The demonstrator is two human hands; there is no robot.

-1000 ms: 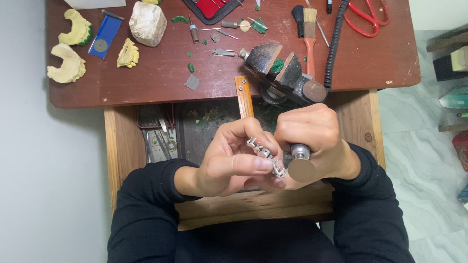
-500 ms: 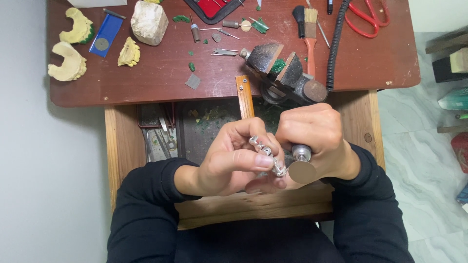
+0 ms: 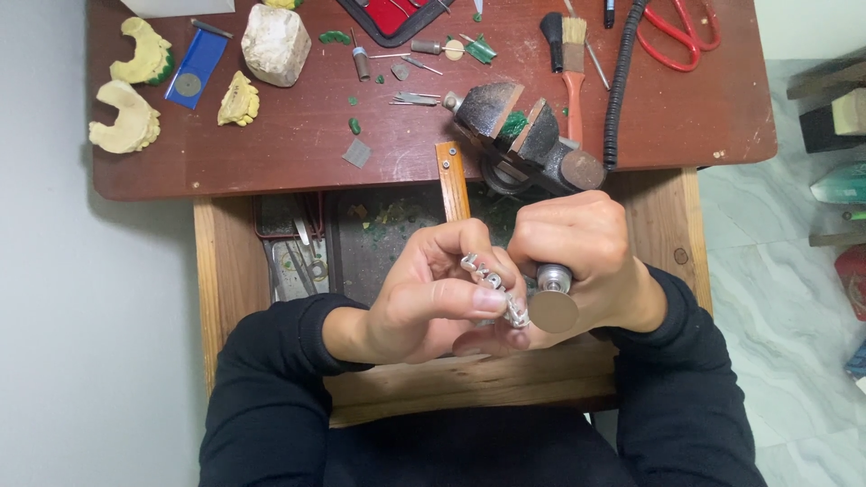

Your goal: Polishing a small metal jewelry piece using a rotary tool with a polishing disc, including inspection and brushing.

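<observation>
Centrally, left hand (image 3: 433,302) fingers pinch a silver chain (image 3: 494,287); right hand (image 3: 577,257) grips a rotary handpiece (image 3: 552,302).

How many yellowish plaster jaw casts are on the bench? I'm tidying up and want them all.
3, all at the bench's far left: one by the top corner, one below it at the edge, and a smaller one right of the blue card. Others may lie out of view.

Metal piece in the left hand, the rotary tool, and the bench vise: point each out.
metal piece (image 3: 492,287), head view, on its ridged silver middle.
rotary tool (image 3: 553,308), head view, on its round end cap.
bench vise (image 3: 519,131), head view, on its dark jaw blocks.
</observation>
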